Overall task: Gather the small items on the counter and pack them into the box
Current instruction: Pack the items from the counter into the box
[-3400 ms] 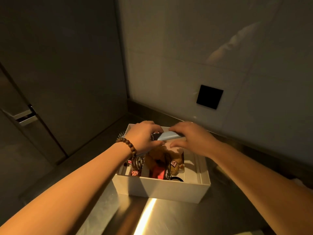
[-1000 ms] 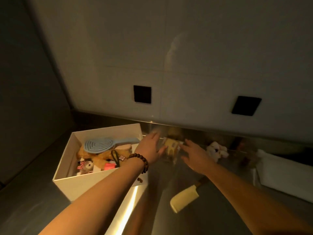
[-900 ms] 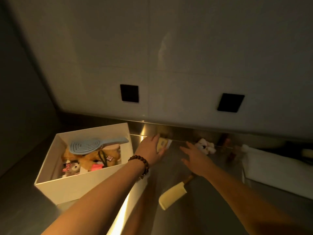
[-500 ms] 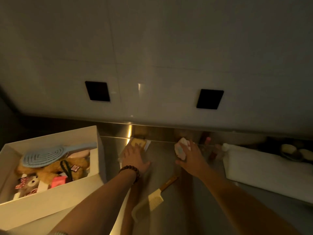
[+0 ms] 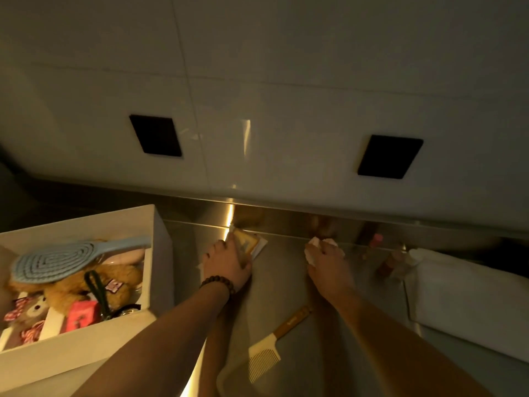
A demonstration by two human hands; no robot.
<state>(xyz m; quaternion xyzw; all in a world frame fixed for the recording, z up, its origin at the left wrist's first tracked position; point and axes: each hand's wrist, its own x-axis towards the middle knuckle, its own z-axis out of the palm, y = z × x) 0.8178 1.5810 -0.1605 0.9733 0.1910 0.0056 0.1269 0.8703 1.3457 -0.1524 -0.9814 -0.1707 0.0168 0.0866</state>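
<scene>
hands now on yellow packet (image 5: 246, 244) and white wad (image 5: 312, 255), no longer reaching

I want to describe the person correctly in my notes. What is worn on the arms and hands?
Both forearms are bare, with no sleeves in view. The left hand has a bracelet of dark round beads at the wrist. The right hand shows no glove, watch or bracelet.

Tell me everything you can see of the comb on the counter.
The comb is pale cream with a brown, wood-looking handle. It lies flat on the steel counter, handle toward the back wall, teeth toward the person, tilted diagonally. It sits between the two forearms, near the right one. Neither hand touches it. It is not yet in the box.
</scene>
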